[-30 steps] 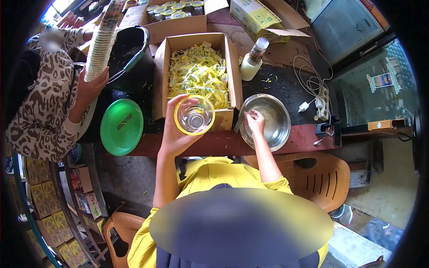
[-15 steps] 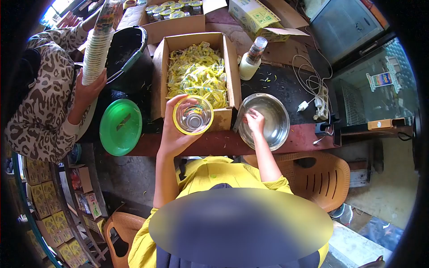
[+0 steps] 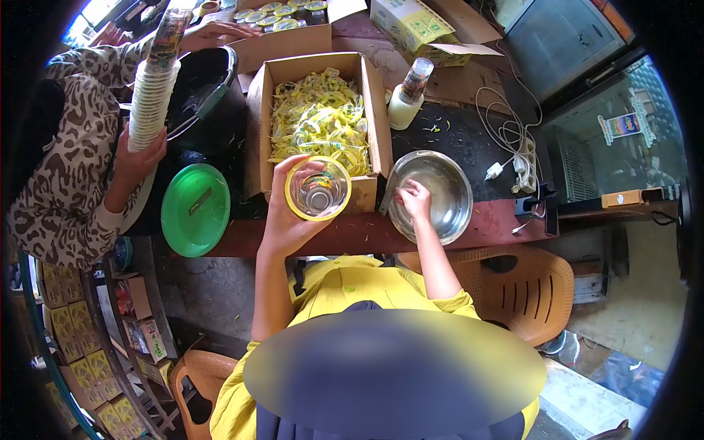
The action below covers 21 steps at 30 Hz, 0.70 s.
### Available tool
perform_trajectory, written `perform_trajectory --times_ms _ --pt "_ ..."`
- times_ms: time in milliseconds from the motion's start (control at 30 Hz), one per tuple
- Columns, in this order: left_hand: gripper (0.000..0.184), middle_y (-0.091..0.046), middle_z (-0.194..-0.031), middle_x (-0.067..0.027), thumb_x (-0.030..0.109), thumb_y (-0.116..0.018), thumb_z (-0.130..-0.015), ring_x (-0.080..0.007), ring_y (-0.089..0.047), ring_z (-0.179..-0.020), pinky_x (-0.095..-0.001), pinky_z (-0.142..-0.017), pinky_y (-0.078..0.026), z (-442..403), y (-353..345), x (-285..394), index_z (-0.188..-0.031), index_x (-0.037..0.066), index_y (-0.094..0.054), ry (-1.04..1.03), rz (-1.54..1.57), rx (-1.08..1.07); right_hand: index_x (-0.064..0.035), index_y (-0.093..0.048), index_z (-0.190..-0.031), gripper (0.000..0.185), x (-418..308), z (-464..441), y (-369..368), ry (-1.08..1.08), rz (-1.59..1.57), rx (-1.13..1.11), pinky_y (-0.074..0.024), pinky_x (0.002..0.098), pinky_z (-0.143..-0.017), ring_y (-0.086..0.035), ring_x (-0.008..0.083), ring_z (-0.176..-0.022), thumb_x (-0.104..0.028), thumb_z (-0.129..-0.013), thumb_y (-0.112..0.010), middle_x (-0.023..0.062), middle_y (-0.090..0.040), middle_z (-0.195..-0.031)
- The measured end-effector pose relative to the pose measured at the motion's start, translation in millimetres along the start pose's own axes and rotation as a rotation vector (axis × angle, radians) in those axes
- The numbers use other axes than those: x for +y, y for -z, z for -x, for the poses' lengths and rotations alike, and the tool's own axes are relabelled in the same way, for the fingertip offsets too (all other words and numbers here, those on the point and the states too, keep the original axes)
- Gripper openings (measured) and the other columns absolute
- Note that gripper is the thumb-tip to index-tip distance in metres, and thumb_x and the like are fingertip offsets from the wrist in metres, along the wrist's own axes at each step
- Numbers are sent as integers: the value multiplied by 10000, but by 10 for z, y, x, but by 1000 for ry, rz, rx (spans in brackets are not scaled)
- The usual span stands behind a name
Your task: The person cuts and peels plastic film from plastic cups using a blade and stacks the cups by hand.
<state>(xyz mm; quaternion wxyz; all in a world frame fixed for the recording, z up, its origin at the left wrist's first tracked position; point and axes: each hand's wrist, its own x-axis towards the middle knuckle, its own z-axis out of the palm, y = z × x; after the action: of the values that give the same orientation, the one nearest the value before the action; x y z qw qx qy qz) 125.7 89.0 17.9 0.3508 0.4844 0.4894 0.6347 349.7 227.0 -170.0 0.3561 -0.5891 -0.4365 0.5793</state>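
My left hand [image 3: 282,209] is wrapped round a clear cup [image 3: 319,207] with a yellow rim, its mouth facing up towards me in front of the carton. Over the left part of a shiny steel bowl [image 3: 451,198] is my right hand [image 3: 416,199], its fingers bent and pinched together. Whatever those fingers hold, if anything, is too small to make out. A flat grey blade-like strip [image 3: 389,194] shows by the bowl's left rim, close to my right fingertips; whether they touch it I cannot tell.
Yellow and clear plastic scraps fill a carton [image 3: 253,139]. A green basin [image 3: 172,213] and black bucket [image 3: 232,95] stand left. Beside them, a co-worker's hand [image 3: 139,158] holds tall stacked cups [image 3: 152,103]. Another cup stack [image 3: 403,110] and a white cable [image 3: 488,125] lie right.
The co-worker's other hand has come out over the bucket towards the lidded cups at the back, and their stack has shifted slightly down and left. My hands stay almost in place.
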Motion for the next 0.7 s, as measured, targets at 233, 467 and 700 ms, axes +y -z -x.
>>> perform_trajectory --times_ms 233,467,700 --pt "791 -481 -1090 -97 -18 -756 -578 -174 -480 -1034 -298 -889 -411 50 -31 37 -1225 69 -310 3 -16 -8 27 -552 -1029 350 -74 81 82 143 231 112 -504 278 -580 -619 171 -636 -9 -686 -617 143 -637 -791" --pt "769 -490 -1088 -101 -12 -745 -602 -178 -491 -1025 -305 -882 -422 69 -91 9 -1231 64 -310 -37 -5 -32 -65 -625 -949 265 -106 68 294 455 1121 47 -479 392 -768 -597 307 -827 -64 -702 -529 154 -626 -892" --pt "783 -477 -1102 -97 -29 -746 -585 -168 -488 -1035 -294 -889 -408 76 -118 37 -1230 65 -312 -28 -7 -47 -118 -657 -926 238 -263 -3 483 556 1376 -57 -469 391 -787 -591 300 -849 -178 -702 -601 95 -638 -898"
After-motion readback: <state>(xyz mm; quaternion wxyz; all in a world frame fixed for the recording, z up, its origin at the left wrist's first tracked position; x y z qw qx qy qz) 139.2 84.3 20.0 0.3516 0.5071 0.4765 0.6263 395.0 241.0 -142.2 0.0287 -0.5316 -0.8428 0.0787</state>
